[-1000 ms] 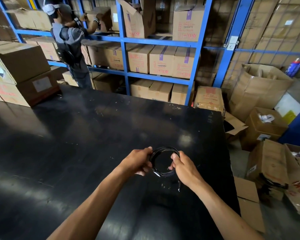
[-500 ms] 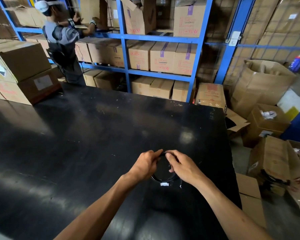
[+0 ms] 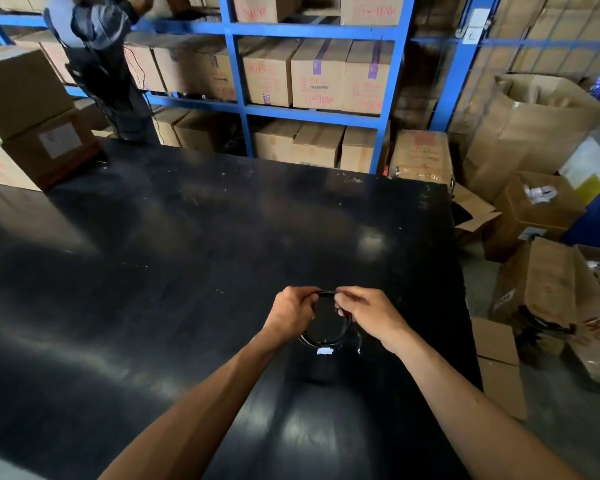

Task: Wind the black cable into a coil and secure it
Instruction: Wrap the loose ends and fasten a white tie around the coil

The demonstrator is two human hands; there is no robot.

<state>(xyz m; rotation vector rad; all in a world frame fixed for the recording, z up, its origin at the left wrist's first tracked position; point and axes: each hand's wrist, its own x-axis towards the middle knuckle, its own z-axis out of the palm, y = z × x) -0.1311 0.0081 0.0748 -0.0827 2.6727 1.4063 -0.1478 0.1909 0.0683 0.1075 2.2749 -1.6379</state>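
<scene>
Black cable is wound into a coil, held above the table near its right edge. Left hand and right hand pinch its top closed; securing appears unfinished.

Counting: two hands, left hand and right hand; one black cable coil; one bench; one other person standing far left; one blue rack; cardboard boxes too many to count.
</scene>
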